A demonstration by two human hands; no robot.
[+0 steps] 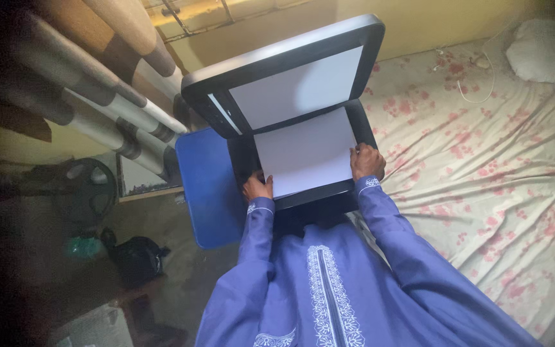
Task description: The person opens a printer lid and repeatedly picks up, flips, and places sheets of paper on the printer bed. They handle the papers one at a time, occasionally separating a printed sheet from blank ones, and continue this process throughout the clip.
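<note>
Dim and cluttered on one side, bright on the other, the room holds a bed [496,160] with a pale sheet printed in pink flowers, and a black flatbed scanner [242,154] stands at its edge. The right hand [367,162] rests on the near right corner of a white sheet of paper [306,151], fingers bent down over its edge and touching it. The left hand [257,187] sits at the paper's near left corner, fingers curled onto the scanner's front rim; whether it pinches the paper or only presses beside it is hard to tell from this angle. Neither hand is closed around anything. The paper lies flat on the scanner's glass bed, nearly filling it. Behind the paper, the scanner's lid [290,77] stands raised, tilted back, its white inner pad facing the person. Both arms wear blue sleeves [393,225] with white embroidered cuffs, reaching forward from a blue garment with a white stitched panel. Left of the scanner, a blue plastic surface [203,186] juts out from under it. Further left hang striped curtains [117,83] in brown, grey and cream. Below them, well apart from the scanner, a dark bag [137,257] lies on the shadowed floor. Right of the scanner, far up the bed, lie a white pillow [544,50] and a thin white cable [476,80].
</note>
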